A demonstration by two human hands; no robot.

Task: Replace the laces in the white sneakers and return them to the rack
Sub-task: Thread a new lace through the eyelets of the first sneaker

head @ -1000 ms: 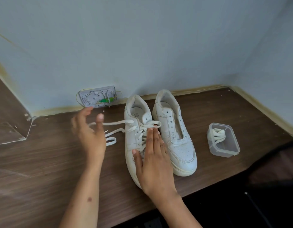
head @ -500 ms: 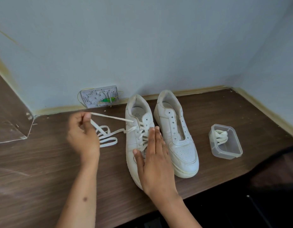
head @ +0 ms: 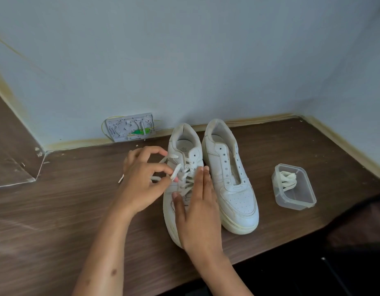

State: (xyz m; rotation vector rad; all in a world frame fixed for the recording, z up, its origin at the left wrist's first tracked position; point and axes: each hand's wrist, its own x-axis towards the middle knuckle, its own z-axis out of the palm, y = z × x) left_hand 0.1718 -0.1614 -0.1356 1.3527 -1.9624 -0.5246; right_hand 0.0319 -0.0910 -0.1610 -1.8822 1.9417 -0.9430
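Two white sneakers stand side by side on the brown wooden surface, heels toward the wall. The left sneaker (head: 182, 146) still carries a white lace (head: 185, 174) in its lower eyelets. My left hand (head: 140, 178) pinches a loose stretch of that lace just beside the shoe's upper eyelets. My right hand (head: 197, 208) lies flat on the left sneaker's toe and tongue, fingers straight and together. The right sneaker (head: 233, 180) has bare eyelets and no lace. A clear plastic tub (head: 294, 188) to its right holds a folded white lace (head: 288, 180).
A pale wall runs behind the shoes, with an open wall box (head: 131, 127) showing green and yellow wires at floor level. The wooden surface (head: 56, 210) ends in a front edge near me, with a dark drop below. A side wall closes the right.
My left hand came in from the left toward the left sneaker, bringing the loose lace with it. My right hand stayed pressed on the shoe.
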